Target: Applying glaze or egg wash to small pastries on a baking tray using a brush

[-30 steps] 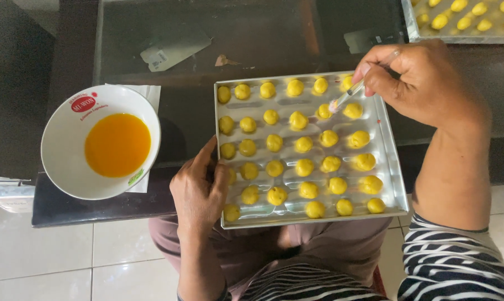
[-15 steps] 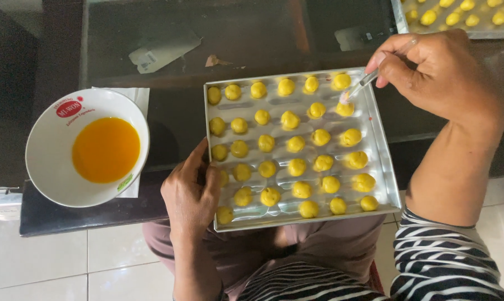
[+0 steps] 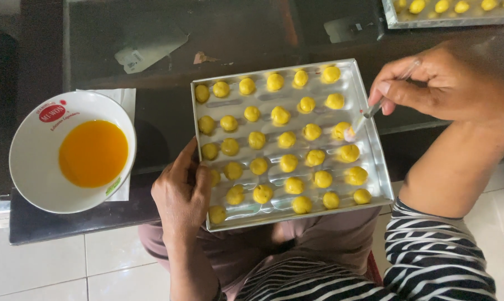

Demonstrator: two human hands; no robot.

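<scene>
Two trays: your square silver metal baking tray (image 3: 374,167) of small round yellow dough balls (image 3: 289,163) rests half on the dark glass table (image 3: 151,117), half over your lap; a second tray of the same balls (image 3: 430,21) sits at the far right edge.
Room: white floor tiles (image 3: 68,273) lie below the table.
Bowl: a white round bowl of orange egg wash (image 3: 73,151) stands left of your tray, on a white paper napkin (image 3: 123,100).
Dough: the balls lie in neat rows, some glossy.
Left hand: your left hand (image 3: 180,192) clasps the tray's near left edge, thumb over the rim.
Right hand: your right hand (image 3: 441,83) pinches a thin clear-handled brush (image 3: 374,108), its tip touching a ball in the right column.
</scene>
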